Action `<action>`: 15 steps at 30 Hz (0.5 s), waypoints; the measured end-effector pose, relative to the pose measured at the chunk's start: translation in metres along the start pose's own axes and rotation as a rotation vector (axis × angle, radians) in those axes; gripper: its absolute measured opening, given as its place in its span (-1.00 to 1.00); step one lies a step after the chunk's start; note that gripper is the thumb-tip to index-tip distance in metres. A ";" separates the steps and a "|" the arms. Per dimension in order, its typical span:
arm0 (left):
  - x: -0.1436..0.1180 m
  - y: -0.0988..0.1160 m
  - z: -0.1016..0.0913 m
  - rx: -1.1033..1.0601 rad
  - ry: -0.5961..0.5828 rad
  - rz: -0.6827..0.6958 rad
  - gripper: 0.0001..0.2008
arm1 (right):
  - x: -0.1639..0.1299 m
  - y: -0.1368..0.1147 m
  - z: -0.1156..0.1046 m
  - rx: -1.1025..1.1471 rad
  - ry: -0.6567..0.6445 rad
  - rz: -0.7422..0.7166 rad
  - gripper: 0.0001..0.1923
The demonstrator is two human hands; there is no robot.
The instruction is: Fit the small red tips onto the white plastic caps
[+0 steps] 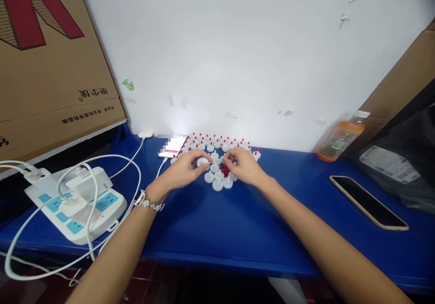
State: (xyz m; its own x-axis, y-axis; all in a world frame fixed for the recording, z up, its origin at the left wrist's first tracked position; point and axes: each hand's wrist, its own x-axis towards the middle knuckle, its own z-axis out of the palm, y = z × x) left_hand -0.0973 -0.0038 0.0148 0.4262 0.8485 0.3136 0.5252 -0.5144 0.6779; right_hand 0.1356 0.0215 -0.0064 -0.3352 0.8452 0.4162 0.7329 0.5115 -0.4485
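My left hand [183,170] is closed in a pinch on a white round nozzle cap [203,162], whose pale disc shows between thumb and fingers. Across from it, my right hand [245,166] has thumb and fingertips drawn together above the pile; what they hold, if anything, is too small to make out. Several white caps without tips [218,185] lie between and in front of the hands. Small red tips [225,171] sit in a heap beside my right fingers, partly hidden by them. Behind, rows of white caps with red tips [210,144] stand upright near the wall.
A lit phone [173,146] with a cable lies at back left. White cables loop over a power strip [81,204] at left. A dark phone [369,202], an orange drink bottle [343,136] and a black plastic bag [401,159] are on the right. A cardboard box [50,82] stands left.
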 end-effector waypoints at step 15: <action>0.004 -0.023 0.018 -0.210 0.056 -0.075 -0.73 | 0.016 -0.050 0.011 0.342 -0.153 -0.033 -0.92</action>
State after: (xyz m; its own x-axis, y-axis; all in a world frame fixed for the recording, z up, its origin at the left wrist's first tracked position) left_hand -0.0947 0.0089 -0.0117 0.3471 0.8920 0.2894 0.3866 -0.4173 0.8225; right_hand 0.0874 0.0109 0.0138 -0.4589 0.8277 0.3229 0.4887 0.5387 -0.6863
